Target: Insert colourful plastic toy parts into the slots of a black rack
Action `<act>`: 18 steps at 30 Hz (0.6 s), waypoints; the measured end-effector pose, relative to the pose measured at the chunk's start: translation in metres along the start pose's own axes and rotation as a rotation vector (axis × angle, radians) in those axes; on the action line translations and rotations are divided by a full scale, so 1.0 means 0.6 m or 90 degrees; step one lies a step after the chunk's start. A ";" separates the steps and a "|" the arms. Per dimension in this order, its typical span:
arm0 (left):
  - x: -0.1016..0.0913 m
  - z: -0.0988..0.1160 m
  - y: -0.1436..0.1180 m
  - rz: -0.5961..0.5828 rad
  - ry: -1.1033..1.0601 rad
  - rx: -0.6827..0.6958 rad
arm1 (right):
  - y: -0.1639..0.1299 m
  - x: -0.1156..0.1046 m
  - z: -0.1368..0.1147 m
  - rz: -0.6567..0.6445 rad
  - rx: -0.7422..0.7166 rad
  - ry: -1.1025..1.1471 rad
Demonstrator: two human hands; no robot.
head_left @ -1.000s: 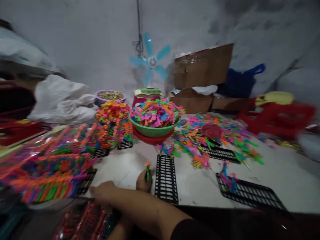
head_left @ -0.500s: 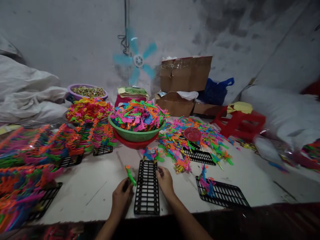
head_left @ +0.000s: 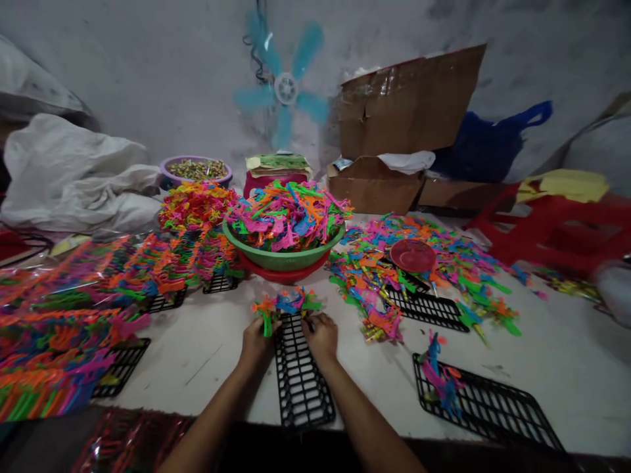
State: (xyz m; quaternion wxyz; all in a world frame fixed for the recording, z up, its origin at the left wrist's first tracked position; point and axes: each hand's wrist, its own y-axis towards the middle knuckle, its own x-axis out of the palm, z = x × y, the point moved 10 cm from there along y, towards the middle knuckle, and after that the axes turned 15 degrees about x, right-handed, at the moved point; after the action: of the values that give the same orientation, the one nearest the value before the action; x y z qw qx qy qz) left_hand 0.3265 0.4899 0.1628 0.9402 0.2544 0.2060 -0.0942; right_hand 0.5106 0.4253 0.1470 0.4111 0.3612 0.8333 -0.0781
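both hands (head_left: pixel 290 338) grip toys (head_left: pixel 286 303) at black rack (head_left: pixel 302 381); no legible writing.

Both hands rest at the far end of a black rack (head_left: pixel 302 374) lying on the white table (head_left: pixel 542 341). The left hand (head_left: pixel 256 341) grips a green toy (head_left: pixel 267 322) at the rack's left corner; the right hand (head_left: pixel 321 336) touches the rack's top edge, fingers curled by a small cluster of toys (head_left: pixel 290 302). Just beyond stands a green bowl (head_left: pixel 283 257) heaped with colourful toys. Another rack (head_left: pixel 486 404) lies to the right, a loose pile (head_left: pixel 389 276) behind it, filled racks (head_left: pixel 59 355) to the left, and a blue fan (head_left: pixel 286 89) spins on the wall.
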 end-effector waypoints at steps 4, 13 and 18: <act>0.008 -0.013 -0.005 0.003 0.026 -0.009 | 0.001 0.006 0.002 -0.009 0.008 -0.002; -0.002 -0.028 -0.001 0.026 0.044 -0.040 | -0.011 0.014 -0.011 -0.019 0.012 -0.007; -0.013 -0.047 0.007 0.031 0.090 -0.040 | -0.016 0.017 -0.022 -0.032 -0.009 0.008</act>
State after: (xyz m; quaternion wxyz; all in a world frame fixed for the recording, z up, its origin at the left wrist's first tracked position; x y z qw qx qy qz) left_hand 0.3114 0.5089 0.1457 0.9329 0.2353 0.2687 -0.0468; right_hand 0.4918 0.4295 0.1466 0.4062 0.3377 0.8453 -0.0803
